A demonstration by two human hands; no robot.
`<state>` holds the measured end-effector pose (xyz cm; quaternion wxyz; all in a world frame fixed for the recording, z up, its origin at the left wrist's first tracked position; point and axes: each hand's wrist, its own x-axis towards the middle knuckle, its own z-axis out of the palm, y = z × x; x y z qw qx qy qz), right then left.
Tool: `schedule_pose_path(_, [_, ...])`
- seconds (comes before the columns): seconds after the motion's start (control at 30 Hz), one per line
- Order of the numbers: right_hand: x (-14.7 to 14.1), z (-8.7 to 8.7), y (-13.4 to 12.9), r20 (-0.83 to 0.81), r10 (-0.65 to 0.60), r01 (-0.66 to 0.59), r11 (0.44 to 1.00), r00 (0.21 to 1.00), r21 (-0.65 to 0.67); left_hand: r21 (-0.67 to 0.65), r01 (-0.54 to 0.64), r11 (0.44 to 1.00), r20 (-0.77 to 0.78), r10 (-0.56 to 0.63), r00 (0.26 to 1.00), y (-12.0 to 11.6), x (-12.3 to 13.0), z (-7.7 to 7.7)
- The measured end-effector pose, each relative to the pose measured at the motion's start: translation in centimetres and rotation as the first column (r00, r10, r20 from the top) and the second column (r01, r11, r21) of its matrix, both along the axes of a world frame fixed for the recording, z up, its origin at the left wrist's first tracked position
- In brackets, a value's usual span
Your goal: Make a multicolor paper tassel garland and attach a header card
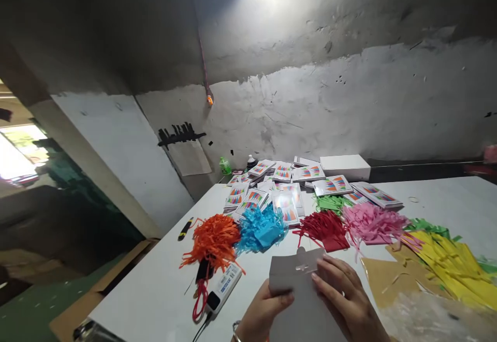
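Both my hands hold a grey card sleeve [295, 272] with a hang tab at its top, low in the middle of the view. My left hand [264, 311] pinches its lower left edge. My right hand [344, 293] grips its right side, fingers laid over the front. Beyond it on the white table [155, 290] lie bunches of shredded tissue paper: orange [215, 238], blue [262, 228], red [326, 228], pink [373, 223] and yellow [454, 262].
A heap of printed packets [279, 184] and a white box [345, 166] sit at the table's far side against the wall. A power strip [225, 285] with a red cable lies left of my hands. Brown card pieces [388, 274] and clear plastic [427, 316] lie at right.
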<state>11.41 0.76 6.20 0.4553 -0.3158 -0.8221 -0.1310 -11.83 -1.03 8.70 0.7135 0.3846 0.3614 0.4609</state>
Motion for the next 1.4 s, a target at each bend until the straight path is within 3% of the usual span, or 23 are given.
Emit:
schedule_pose_path(0.13, [-1.9, 1.8, -0.1, -0.157, 0.057, -0.066, 0.996, 0.986, -0.053, -0.029, -0.001, 1.0, 0.046, 0.002, 0.999, -1.2, -0.2, 1.1])
schedule_pose_path(0.37, [-1.8, 4.8, 0.1, -0.184, 0.223, -0.247, 0.961, 0.957, -0.125, -0.022, -0.016, 1.0, 0.004, 0.016, 1.0, -1.3, -0.6, 1.4])
schedule_pose_path(0.6, [-1.6, 5.1, 0.2, -0.148, 0.213, -0.229, 0.968, 0.966, -0.1, -0.053, 0.035, 0.998, 0.042, -0.033, 0.999, -0.6, 0.4, 1.6])
schedule_pose_path(0.7, [-0.7, 3.9, -0.7, -0.215, 0.212, -0.254, 0.949, 0.953, -0.189, -0.006, -0.042, 0.999, -0.123, 0.041, 0.992, -0.4, 0.0, 1.7])
schedule_pose_path(0.77, [0.4, 3.0, -1.2, -0.421, 0.174, -0.302, 0.917, 0.89, -0.259, 0.099, -0.085, 0.991, -0.313, 0.112, 0.943, -0.3, -0.7, 1.7])
schedule_pose_path(0.83, [1.8, 2.5, -1.3, -0.615, 0.059, -0.32, 0.891, 0.787, -0.324, 0.19, -0.02, 0.982, -0.446, 0.104, 0.889, -0.3, -1.4, 1.6])
schedule_pose_path(0.9, [2.9, 2.8, -0.8, -0.662, -0.021, -0.34, 0.845, 0.749, -0.412, 0.227, 0.11, 0.968, -0.511, 0.022, 0.86, -0.5, -1.8, 1.6])
schedule_pose_path(0.93, [3.3, 3.2, -0.4, -0.651, -0.029, -0.379, 0.793, 0.758, -0.477, 0.227, 0.172, 0.959, -0.53, -0.027, 0.847, -0.7, -1.8, 1.6])
schedule_pose_path(0.97, [3.5, 3.7, 0.1, -0.641, -0.015, -0.45, 0.701, 0.767, -0.554, 0.223, 0.226, 0.948, -0.55, -0.069, 0.832, -0.8, -1.6, 1.8])
schedule_pose_path(1.0, [3.5, 4.3, 0.5, -0.642, 0.006, -0.537, 0.553, 0.767, -0.637, 0.219, 0.268, 0.938, -0.568, -0.1, 0.817, -0.9, -1.3, 2.0])
schedule_pose_path(1.1, [2.6, 5.2, 1.3, -0.683, 0.045, -0.684, 0.003, 0.729, -0.73, 0.227, 0.362, 0.904, -0.587, -0.17, 0.792, -1.0, -0.1, 2.8])
schedule_pose_path(1.13, [2.1, 5.2, 1.3, -0.691, 0.058, -0.681, -0.126, 0.721, -0.722, 0.239, 0.383, 0.892, -0.585, -0.182, 0.79, -0.9, 0.3, 3.1])
schedule_pose_path(1.17, [1.7, 5.1, 1.2, -0.69, 0.068, -0.666, -0.208, 0.721, -0.716, 0.25, 0.398, 0.883, -0.583, -0.191, 0.79, -0.9, 0.6, 3.3])
schedule_pose_path(1.27, [0.7, 4.7, 0.2, -0.695, 0.022, -0.656, -0.308, 0.719, -0.689, 0.251, 0.399, 0.882, -0.585, -0.19, 0.788, -0.8, 1.3, 3.8])
schedule_pose_path(1.4, [0.0, 4.8, -1.2, -0.715, -0.083, -0.697, -0.331, 0.694, -0.637, 0.25, 0.382, 0.89, -0.617, -0.157, 0.771, -1.0, 1.4, 3.8])
